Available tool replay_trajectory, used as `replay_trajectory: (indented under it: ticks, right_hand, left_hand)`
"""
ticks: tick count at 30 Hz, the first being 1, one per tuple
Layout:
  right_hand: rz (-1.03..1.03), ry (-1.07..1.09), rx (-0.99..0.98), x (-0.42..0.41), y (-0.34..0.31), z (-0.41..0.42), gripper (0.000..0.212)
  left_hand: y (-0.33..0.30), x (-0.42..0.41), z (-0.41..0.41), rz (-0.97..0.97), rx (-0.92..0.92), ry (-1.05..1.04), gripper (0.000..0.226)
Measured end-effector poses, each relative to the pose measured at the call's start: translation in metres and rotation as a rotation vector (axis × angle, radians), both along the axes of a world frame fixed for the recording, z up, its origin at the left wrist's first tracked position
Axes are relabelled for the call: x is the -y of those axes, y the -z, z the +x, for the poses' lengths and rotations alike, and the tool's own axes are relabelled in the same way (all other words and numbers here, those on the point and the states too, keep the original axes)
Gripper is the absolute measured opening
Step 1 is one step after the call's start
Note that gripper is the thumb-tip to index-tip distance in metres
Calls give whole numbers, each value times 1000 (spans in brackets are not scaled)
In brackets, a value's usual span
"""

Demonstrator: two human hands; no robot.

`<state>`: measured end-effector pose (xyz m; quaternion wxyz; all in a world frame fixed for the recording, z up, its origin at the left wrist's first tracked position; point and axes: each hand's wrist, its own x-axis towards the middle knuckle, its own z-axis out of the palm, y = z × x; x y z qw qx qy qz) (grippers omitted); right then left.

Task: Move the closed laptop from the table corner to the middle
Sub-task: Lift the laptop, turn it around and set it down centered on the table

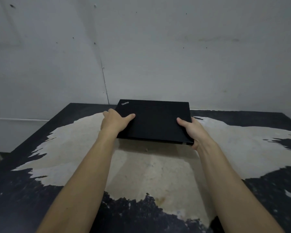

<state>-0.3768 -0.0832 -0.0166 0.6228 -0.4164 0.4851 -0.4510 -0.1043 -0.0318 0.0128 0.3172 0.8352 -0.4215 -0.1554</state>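
A closed black laptop (154,120) is held a little above the far middle of the table (23,190), its front edge raised with a shadow beneath. My left hand (115,121) grips its left edge, thumb lying on the lid and fingers curled underneath. Its right front corner is clasped by my right hand (191,130), thumb on top and the other fingers hidden below. The laptop's logo sits at the far left corner of the lid.
The table top is black with a large worn pale patch (149,169) across its middle. A grey wall (141,47) stands right behind the table's far edge. The table's left edge drops off to the floor at the left.
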Motion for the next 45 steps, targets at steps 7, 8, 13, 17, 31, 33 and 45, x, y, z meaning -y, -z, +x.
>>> replay_trajectory:
  ticks: [7, 8, 13, 17, 31, 33, 45]
  right_hand:
    - [-24, 83, 49, -4, 1, 5, 49]
    - [-27, 99, 55, -4, 1, 6, 49]
    - [-35, 196, 125, -7, 4, 19, 47]
    - [-32, 261, 180, -13, 4, 32, 30]
    - [-20, 331, 243, -29, 7, 59, 42]
    - [-35, 276, 236, -29, 4, 56, 46]
    - [104, -71, 171, -9, -24, -37, 102]
  left_hand:
    - [4, 5, -20, -74, 229, -106, 86]
    - [6, 6, -22, -102, 220, -124, 86]
    - [11, 7, -34, -296, -12, -222, 115]
    - [19, 9, -45, -460, -561, -235, 121]
    - [23, 24, -83, -664, -1090, -158, 65]
    - [24, 27, -77, -667, -1101, -152, 60]
    - [5, 3, -36, -542, -1193, 46, 37]
